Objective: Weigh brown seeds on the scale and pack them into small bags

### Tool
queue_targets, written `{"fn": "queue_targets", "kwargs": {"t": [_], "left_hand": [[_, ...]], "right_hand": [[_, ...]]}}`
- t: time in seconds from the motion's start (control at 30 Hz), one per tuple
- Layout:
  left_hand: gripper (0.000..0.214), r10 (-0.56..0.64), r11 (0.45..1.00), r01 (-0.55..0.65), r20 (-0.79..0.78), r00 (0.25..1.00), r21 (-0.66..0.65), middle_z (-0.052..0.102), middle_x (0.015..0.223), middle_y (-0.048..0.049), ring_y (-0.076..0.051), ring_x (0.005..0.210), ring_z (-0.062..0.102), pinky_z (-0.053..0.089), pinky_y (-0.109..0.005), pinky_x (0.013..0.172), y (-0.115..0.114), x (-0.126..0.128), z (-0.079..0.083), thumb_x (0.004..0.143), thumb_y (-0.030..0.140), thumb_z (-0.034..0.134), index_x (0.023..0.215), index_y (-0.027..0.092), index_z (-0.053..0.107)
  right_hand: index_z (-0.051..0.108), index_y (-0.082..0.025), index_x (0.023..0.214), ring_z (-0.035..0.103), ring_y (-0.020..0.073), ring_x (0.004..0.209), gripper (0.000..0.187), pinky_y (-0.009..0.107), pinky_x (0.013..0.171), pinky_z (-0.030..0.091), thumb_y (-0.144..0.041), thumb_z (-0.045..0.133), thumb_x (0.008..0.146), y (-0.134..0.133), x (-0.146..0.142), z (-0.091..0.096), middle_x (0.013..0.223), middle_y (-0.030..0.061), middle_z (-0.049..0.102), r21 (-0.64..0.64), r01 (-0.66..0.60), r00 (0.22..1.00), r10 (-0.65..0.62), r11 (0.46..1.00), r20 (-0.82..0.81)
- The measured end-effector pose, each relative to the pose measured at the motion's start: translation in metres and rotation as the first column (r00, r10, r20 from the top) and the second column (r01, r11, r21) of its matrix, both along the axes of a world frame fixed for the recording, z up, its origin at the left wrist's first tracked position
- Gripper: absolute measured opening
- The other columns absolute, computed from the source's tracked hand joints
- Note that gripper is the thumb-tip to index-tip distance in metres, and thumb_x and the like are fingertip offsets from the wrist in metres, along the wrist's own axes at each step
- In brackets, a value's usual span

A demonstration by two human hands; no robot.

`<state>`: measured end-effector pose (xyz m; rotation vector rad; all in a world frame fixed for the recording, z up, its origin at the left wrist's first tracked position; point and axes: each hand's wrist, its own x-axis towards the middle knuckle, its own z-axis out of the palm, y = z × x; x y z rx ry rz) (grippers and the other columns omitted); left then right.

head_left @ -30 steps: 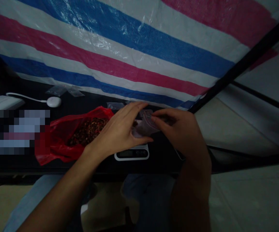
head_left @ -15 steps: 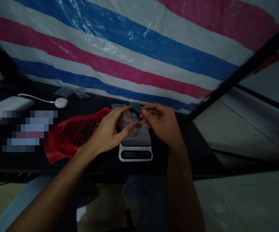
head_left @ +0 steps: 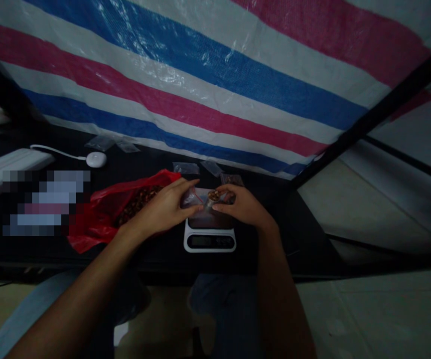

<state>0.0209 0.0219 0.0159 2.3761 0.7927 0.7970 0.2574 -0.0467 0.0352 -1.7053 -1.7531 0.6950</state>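
Observation:
My left hand [head_left: 165,207] and my right hand [head_left: 239,205] both pinch a small clear zip bag [head_left: 204,198] that holds a little brown material. The bag rests low over the platform of a small white digital scale [head_left: 210,238] on the dark table [head_left: 155,254]. Just left of my left hand lies an open red plastic bag [head_left: 99,219] full of dark reddish-brown pieces.
Several empty clear zip bags [head_left: 186,168] lie behind the scale and farther left [head_left: 99,143]. A white round device with a cable [head_left: 96,159] and a white flat box [head_left: 2,167] sit at the left. A striped blue, pink and white tarp [head_left: 215,80] hangs behind.
Both hands have lowered the small zip bag from above the scale down onto its platform. The fingers have closed in on the bag's top edge.

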Motion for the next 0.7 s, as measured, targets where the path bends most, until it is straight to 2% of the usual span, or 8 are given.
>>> {"fn": "queue_targets", "kwargs": {"t": [0.17,0.27,0.37,0.53,0.7], "left_hand": [[0.071,0.01,1.0,-0.011,-0.047,0.999,-0.021,0.058,0.151,-0.0167,-0.03,0.136,0.058,0.045,-0.047,0.115,-0.003,0.003,0.002,0.091,0.04,0.066,0.154,0.015,0.045],[0.073,0.017,1.0,-0.018,-0.072,0.997,-0.012,0.058,0.15,-0.0183,-0.031,0.136,0.058,0.046,-0.046,0.114,-0.004,0.005,0.002,0.09,0.04,0.066,0.155,0.014,0.043],[0.073,0.022,1.0,-0.021,-0.088,0.996,0.007,0.059,0.149,-0.0185,-0.031,0.134,0.06,0.048,-0.046,0.112,-0.006,0.008,0.0,0.091,0.041,0.065,0.156,0.015,0.042],[0.069,0.009,1.0,-0.009,-0.068,0.998,-0.003,0.06,0.148,-0.0186,-0.031,0.133,0.061,0.049,-0.045,0.111,-0.008,0.012,-0.002,0.093,0.041,0.062,0.154,0.013,0.043],[0.066,-0.012,0.999,0.011,-0.023,1.0,-0.033,0.062,0.145,-0.0184,-0.031,0.129,0.064,0.051,-0.045,0.108,-0.009,0.017,-0.005,0.093,0.039,0.062,0.151,0.012,0.045]], "right_hand": [[0.072,-0.017,0.111,0.07,0.0183,0.098,0.031,0.034,0.091,0.054,-0.019,0.078,0.08,0.003,-0.006,0.002,0.111,0.0079,0.077,0.095,-0.048,0.997,0.054,0.994,-0.055],[0.072,-0.017,0.111,0.071,0.0189,0.101,0.031,0.033,0.089,0.055,-0.017,0.077,0.081,0.001,-0.011,0.007,0.112,0.0076,0.076,0.127,-0.067,0.995,0.075,0.99,-0.06],[0.071,-0.018,0.112,0.07,0.0191,0.102,0.03,0.032,0.086,0.055,-0.013,0.072,0.083,-0.002,-0.017,0.014,0.113,0.0074,0.076,0.147,-0.076,0.997,0.079,0.986,-0.017],[0.071,-0.018,0.113,0.066,0.021,0.109,0.033,0.037,0.096,0.051,-0.009,0.071,0.082,-0.003,-0.023,0.019,0.115,0.0081,0.072,0.239,-0.131,0.986,0.101,0.962,0.136],[0.074,-0.019,0.11,0.063,0.0213,0.107,0.031,0.039,0.096,0.052,-0.005,0.07,0.083,-0.005,-0.026,0.024,0.114,0.0089,0.066,0.251,-0.184,0.964,0.125,0.95,0.235]]}}
